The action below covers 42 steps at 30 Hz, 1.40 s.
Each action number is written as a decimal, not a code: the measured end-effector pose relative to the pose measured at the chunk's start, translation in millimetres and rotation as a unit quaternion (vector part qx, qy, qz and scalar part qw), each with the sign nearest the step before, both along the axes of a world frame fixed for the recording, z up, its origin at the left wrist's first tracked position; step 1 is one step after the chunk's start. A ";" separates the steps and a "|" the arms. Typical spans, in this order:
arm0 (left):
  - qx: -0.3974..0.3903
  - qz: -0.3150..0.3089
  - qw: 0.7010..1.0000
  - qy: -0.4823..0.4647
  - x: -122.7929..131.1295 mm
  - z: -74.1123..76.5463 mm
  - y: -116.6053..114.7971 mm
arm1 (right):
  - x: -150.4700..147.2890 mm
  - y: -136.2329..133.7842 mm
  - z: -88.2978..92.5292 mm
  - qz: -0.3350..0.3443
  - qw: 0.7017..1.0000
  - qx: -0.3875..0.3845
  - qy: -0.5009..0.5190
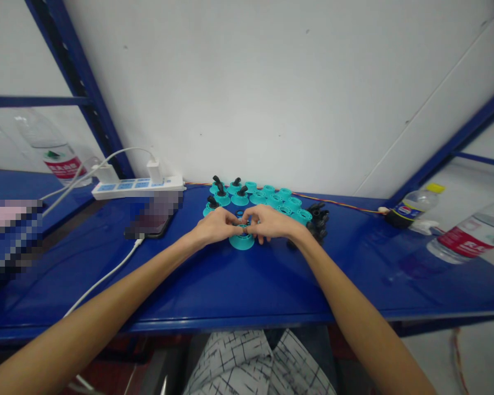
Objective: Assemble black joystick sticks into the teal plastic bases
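A turquoise cone-shaped base, flared like a suction cup, stands on the blue table in front of me. My left hand is closed at its upper rim, thumb and fingers pinched together. From the other side, my right hand pinches at the same rim with bent fingers. What lies between the fingertips at the top is small and mostly hidden. Behind my hands are several more turquoise bases; those on the left carry black angled fittings. Loose black fittings lie piled beyond my right wrist.
To the left are a phone on a white cable and a white power strip with chargers. A water bottle stands behind them. At the right are a cola bottle and another water bottle. A wall closes off the back.
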<state>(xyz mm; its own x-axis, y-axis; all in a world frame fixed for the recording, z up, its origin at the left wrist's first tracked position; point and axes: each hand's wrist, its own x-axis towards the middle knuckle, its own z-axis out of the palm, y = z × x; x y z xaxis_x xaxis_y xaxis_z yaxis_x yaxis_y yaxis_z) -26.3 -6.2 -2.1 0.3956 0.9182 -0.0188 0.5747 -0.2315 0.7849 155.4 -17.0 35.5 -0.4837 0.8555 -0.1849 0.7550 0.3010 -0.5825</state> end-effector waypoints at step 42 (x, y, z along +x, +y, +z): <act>0.119 -0.063 0.987 0.093 -8.3 13.0 -3.6 | -5.3 -8.2 10.1 -0.045 0.982 0.144 -0.116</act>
